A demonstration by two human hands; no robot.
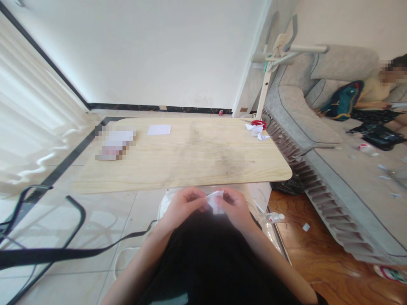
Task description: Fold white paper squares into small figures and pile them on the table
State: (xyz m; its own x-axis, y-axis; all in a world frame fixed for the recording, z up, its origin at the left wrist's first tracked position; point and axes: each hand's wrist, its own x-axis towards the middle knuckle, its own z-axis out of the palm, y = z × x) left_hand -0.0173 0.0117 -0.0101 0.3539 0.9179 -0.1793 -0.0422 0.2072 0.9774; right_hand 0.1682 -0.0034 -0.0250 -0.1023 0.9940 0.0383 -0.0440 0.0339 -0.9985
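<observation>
My two hands are meeting just in front of the near edge of the wooden table (178,156), above my dark clothing, and between them I am holding a small folded white paper (216,202). My left hand (188,205) is gripping its left side, fingers curled in and nearly closed on it; my right hand (234,206) is pinching its right side, thumb lying over the paper. The paper is tilting, one corner pointing up toward the right and the table, a squarer end hanging down toward my lap. I cannot tell a clear long axis, since my fingers are covering part of it.

The pale tabletop is stretching left to right before me, dark smudges marking its middle and right. A flat white sheet (159,129) is lying near the far edge, and a blurred stack (115,145) is resting to its left. At the far right corner, folded white paper pieces (257,131) are lying against red-handled scissors (259,124).

Beyond the table a white wall (159,51) is rising; a pale curtain (34,110) is hanging at left. On the right, a person (375,91) is sitting on a grey sofa (321,118), beside a teal backpack (346,101).
</observation>
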